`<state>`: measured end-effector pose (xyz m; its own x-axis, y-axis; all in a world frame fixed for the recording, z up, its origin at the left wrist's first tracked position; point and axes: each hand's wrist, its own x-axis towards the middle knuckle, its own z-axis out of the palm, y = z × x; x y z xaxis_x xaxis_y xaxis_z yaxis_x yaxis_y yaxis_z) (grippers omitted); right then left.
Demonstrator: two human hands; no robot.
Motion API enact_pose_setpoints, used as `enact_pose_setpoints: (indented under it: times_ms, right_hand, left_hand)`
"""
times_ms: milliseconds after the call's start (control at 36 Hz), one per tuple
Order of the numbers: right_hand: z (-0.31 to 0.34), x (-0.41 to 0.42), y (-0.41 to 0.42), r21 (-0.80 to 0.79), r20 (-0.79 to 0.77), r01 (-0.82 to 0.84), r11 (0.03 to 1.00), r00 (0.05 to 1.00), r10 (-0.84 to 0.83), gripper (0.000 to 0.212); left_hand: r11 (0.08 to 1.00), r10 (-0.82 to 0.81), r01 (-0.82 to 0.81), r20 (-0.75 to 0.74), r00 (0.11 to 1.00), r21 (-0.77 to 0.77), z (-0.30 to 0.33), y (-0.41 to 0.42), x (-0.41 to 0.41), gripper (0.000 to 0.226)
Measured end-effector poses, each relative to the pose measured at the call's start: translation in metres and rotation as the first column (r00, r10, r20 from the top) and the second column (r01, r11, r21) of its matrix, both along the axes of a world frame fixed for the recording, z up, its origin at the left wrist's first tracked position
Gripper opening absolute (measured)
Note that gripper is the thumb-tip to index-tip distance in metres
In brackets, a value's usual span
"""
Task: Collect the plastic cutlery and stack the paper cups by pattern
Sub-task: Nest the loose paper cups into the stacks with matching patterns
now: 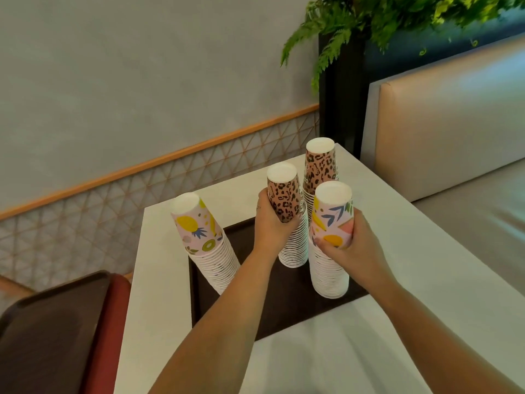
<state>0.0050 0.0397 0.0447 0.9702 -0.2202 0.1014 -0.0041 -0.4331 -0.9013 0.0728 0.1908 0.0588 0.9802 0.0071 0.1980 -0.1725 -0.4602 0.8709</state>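
Observation:
Several stacks of upside-down paper cups stand on a dark tray point(284, 302) on the white table point(412, 251). My left hand point(270, 223) grips the top leopard-print cup point(284, 197) of the middle stack point(295, 248). My right hand point(352, 245) grips the top fruit-print cup point(332, 214) of the near right stack point(326, 277). A second leopard-print stack point(321, 166) stands behind, untouched. A leaning fruit-print stack point(204, 237) stands at the tray's left end. No plastic cutlery is in view.
Another dark tray point(48, 334) lies on a red seat point(108, 322) at the lower left. A beige padded bench point(443, 132) runs along the right. A fern point(355, 24) hangs over the table's far corner beside the wall.

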Motion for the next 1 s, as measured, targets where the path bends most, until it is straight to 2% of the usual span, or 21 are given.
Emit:
enact_pose_setpoints:
  times_ms: [111,194,278,361,444,528,583,694,750,806,917,1000]
  right_hand:
    - [0.001,0.0,-0.002,0.022,-0.009,-0.018,1.0,1.0,0.018,0.077]
    - [0.0,0.0,-0.004,0.058,-0.017,-0.047,0.997,0.999,0.048,0.077]
    - [-0.005,-0.004,-0.005,0.066,-0.037,-0.076,0.995,0.996,0.079,0.077]
    - [-0.012,-0.01,-0.004,0.084,-0.044,-0.073,0.994,0.996,0.077,0.081]
    - [-0.014,-0.014,0.002,0.076,-0.03,-0.079,0.994,0.996,0.082,0.085]
    - [-0.015,-0.016,0.014,0.075,-0.027,-0.096,0.993,0.995,0.098,0.082]
    - [-0.016,-0.018,0.023,0.081,-0.029,-0.103,0.991,0.994,0.106,0.082]
    - [-0.016,-0.021,0.045,0.104,-0.024,-0.118,0.988,0.992,0.121,0.083]
    - [-0.015,-0.021,0.056,0.114,-0.011,-0.138,0.984,0.99,0.141,0.083]
    - [-0.016,-0.021,0.066,0.115,-0.001,-0.15,0.982,0.989,0.151,0.082]
    - [-0.017,-0.019,0.085,0.124,0.018,-0.167,0.978,0.986,0.167,0.08]
    - [-0.016,-0.015,0.101,0.119,0.041,-0.188,0.975,0.982,0.185,0.078]
  left_hand:
    - [0.999,-0.035,0.035,-0.018,0.999,0.012,0.002,0.003,-0.003,0.077]
    - [0.999,-0.009,0.01,-0.016,1.0,0.041,-0.001,0.008,-0.022,0.086]
    - [0.99,0.11,-0.122,0.162,0.981,0.069,-0.003,0.018,-0.057,0.071]
    - [0.948,0.226,-0.299,0.428,0.875,0.112,-0.006,0.035,-0.086,0.052]
    - [0.887,0.378,-0.461,0.51,0.772,0.04,-0.007,0.058,-0.096,0.058]
    - [0.831,0.496,-0.556,0.441,0.748,0.009,-0.007,0.081,-0.09,0.079]
    - [0.833,0.515,-0.553,0.337,0.788,0.022,-0.004,0.093,-0.083,0.092]
    - [0.893,0.45,-0.45,0.064,0.891,-0.018,-0.005,0.111,-0.068,0.113]
    - [0.924,0.38,-0.38,-0.012,0.925,-0.045,-0.009,0.12,-0.06,0.119]
    - [0.944,0.321,-0.323,-0.042,0.946,-0.065,-0.012,0.126,-0.056,0.115]
    - [0.95,0.303,-0.306,-0.053,0.952,-0.064,-0.016,0.135,-0.052,0.081]
    - [0.944,0.326,-0.327,-0.019,0.945,-0.049,-0.019,0.144,-0.049,0.075]
